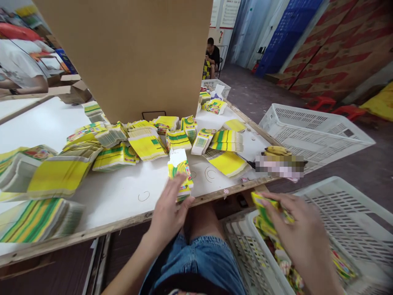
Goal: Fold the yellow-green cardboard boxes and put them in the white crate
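My left hand (168,211) lies at the table's front edge with its fingers stretched out and thumb apart. It touches a short stack of yellow-and-green printed cartons (181,168), whose top one shows a raised white flap. My right hand (302,229) pinches a small yellow-and-green carton (264,209) above a white plastic basket (253,217). Inside that basket are more yellow cartons and small colourful pieces, partly hidden by the hand and blurred. Bundles of flat yellow cartons (147,143) spread across the white table (123,184).
A tall brown cardboard panel (129,57) stands behind the bundles. Bananas (278,150) sit at the table's right corner, beside another white basket (316,127). One person (21,67) sits at the left; another (212,57) sits farther back. Stacked boxes (337,53) line the right wall.
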A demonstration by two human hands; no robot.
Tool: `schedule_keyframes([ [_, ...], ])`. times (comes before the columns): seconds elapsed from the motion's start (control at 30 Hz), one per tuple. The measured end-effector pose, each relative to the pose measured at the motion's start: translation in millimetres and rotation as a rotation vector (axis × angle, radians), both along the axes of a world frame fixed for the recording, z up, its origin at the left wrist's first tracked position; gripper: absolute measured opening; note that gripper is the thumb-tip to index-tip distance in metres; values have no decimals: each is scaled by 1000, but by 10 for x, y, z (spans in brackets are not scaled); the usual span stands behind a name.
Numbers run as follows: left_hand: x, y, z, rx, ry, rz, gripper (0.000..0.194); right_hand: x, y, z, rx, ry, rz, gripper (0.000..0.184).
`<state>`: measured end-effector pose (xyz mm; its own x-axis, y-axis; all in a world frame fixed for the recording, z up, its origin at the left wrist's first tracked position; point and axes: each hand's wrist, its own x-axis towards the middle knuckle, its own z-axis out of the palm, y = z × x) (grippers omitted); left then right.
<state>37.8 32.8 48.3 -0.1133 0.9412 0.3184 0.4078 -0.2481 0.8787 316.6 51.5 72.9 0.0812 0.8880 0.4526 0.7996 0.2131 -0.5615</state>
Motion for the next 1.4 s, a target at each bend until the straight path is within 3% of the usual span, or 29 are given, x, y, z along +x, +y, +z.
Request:
schedule_keyframes([
  [0.03,-63,40,-43,-2,83,25,54,69,22,-14,33,-83,-52,43],
  [0.1,-124,97,-138,-41,169,-18,59,21,82,-100,-8,-78,-22,47],
  [0.27,-25,75,-217,-70,114,-144,60,-847,307,-452,-287,347,246,34],
  [0.4,-27,16,-123,-100,27,-142,56,-1276,421,-523,-400,588,270,35],
  [0.47,-48,4,-77,-74,-137,-40,53,-1288,397,-479,-419,742,274,35],
  [0.57,-36,18,-42,-64,-557,58,50,-1238,263,-396,-486,1029,344,37],
  [0.67,19,36,-39,-267,-951,-144,51,-1241,107,-359,-588,1183,413,39],
  [0.77,60,15,-30,-424,-1122,-371,63,-1282,20,-367,-649,1224,470,35],
  [0.87,59,-26,3,-389,-1150,-430,75,-1309,0,-381,-694,1303,457,34],
  [1.03,27,-48,16,-353,-1121,-437,72,-1316,-21,-377,-721,1351,468,31],
  [1.17,22,-31,-57,-369,-1124,-419,63,-1299,-57,-345,-623,1190,479,30],
  [1.4,75,7,-190,-387,-1056,-198,34,-1311,-141,-329,-546,888,473,30],
])
